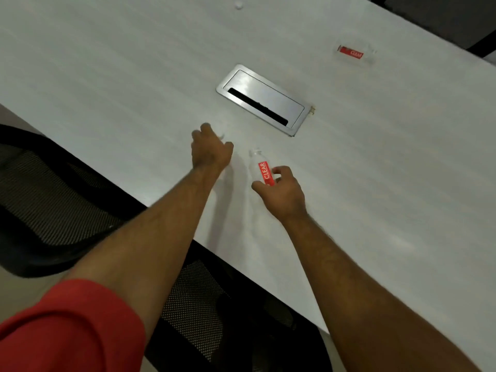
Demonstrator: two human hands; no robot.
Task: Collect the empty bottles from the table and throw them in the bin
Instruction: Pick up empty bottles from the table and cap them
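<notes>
A small clear bottle with a red label (259, 167) stands on the white table (134, 76), and my right hand (281, 194) has thumb and fingers closed around its lower part. My left hand (212, 150) is stretched out just left of it, back towards the camera, fingers curled down over a faint clear object (222, 133) that is blurred and mostly hidden. A second bottle with a red label (355, 53) lies on its side at the far right of the table, apart from both hands. No bin is in view.
A metal cable hatch (261, 99) is set into the table just beyond my hands. A small white cap (238, 5) lies at the far edge. Two black mesh chairs (53, 200) (204, 304) stand against the near table edge.
</notes>
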